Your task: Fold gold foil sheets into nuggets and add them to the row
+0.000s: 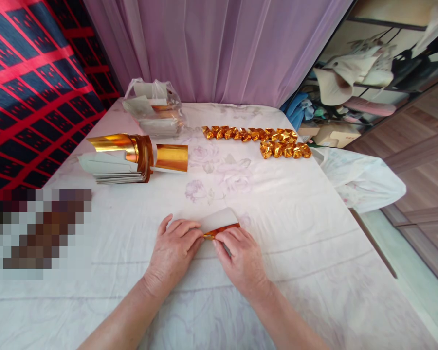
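Between my hands lies a sheet of gold foil paper (219, 221) on the floral cloth, its pale back up and a gold strip showing along the near edge. My left hand (177, 245) pinches the near left part of that edge. From the other side, my right hand (243, 255) pinches the same edge with thumb and fingers. The fingers partly hide the edge, so I cannot tell how far it is folded. Beyond my left hand is a stack of gold foil paper (122, 163), with a single gold sheet (172, 156) beside it.
Folded gold foil pieces (250, 133) lie in rows at the far right of the table. A clear plastic bag (156, 109) of paper stands at the back left. A white bag (365, 177) is past the right edge, near shelves holding caps (336, 82). A purple curtain (211, 48) hangs behind.
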Available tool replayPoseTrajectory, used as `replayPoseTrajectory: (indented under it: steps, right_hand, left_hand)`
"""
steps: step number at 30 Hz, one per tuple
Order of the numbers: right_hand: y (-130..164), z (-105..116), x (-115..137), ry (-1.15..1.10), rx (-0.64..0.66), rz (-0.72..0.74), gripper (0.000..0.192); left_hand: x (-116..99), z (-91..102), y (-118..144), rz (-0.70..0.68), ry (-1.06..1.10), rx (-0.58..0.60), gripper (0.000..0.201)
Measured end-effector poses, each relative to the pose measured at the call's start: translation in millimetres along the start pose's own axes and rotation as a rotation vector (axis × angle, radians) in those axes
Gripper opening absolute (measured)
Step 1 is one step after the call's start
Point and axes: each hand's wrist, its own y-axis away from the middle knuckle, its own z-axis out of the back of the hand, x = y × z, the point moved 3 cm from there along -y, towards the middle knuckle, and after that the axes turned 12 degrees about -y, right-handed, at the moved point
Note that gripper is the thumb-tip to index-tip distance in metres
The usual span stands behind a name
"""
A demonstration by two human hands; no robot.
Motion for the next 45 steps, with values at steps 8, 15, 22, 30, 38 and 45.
replayPoseTrajectory:
  steps: [8,15,22,30,38,45]
  right_hand:
    - [-2.7,0.4,1.1,-0.015,-0.001,-0.021,0.02]
    - [-2.9,-1.9,-1.9,0.0,-0.008,-0.028,0.018]
    - [-3.7,-5.6,-3.3,0.02,-0.023,-0.067,0.016]
    - [-3.7,-6.7,-4.7,0.028,-0.024,-0.075,0.017]
    - [-4.5,-6.6,-5.7,0.025,-0.027,-0.083,0.017]
    - [-4.7,-6.1,-5.4,0.03,-0.032,-0.08,0.017]
  left_hand:
    - [1.2,-1.5,-3.0,0.039,0.056,0.06,0.022]
    - [1.7,-2.4,-3.9,0.047,0.067,0.098,0.015]
    - [0.6,-2.3,-3.9,0.077,0.071,0.107,0.011]
    - [-3.0,-2.7,-6.9,0.141,0.062,0.11,0.008]
    - [-7.7,-2.7,-9.0,0.171,0.03,0.098,0.006]
    - [-9.2,-2.5,-9.3,0.192,0.011,0.098,0.007]
